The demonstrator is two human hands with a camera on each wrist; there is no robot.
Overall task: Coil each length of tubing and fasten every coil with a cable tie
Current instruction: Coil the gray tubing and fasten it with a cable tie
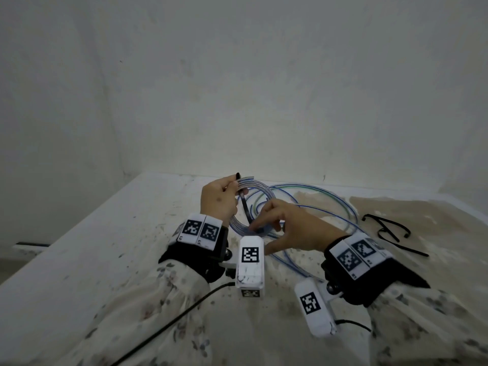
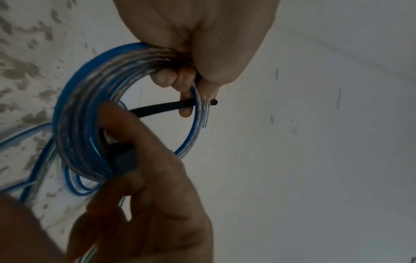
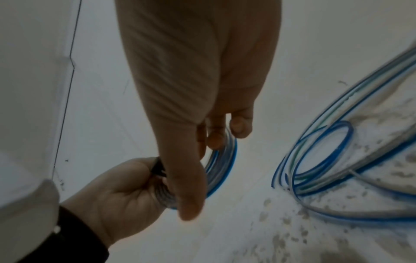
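A stained white table carries loose blue-striped tubing lying in wide loops (some strands greenish). Above it, held off the surface, is a wound coil of clear tubing. The left hand grips the coil's top, fingers curled round the strands. The right hand pinches the coil's lower edge, where a black cable tie crosses the ring. Spare ties lie to the right.
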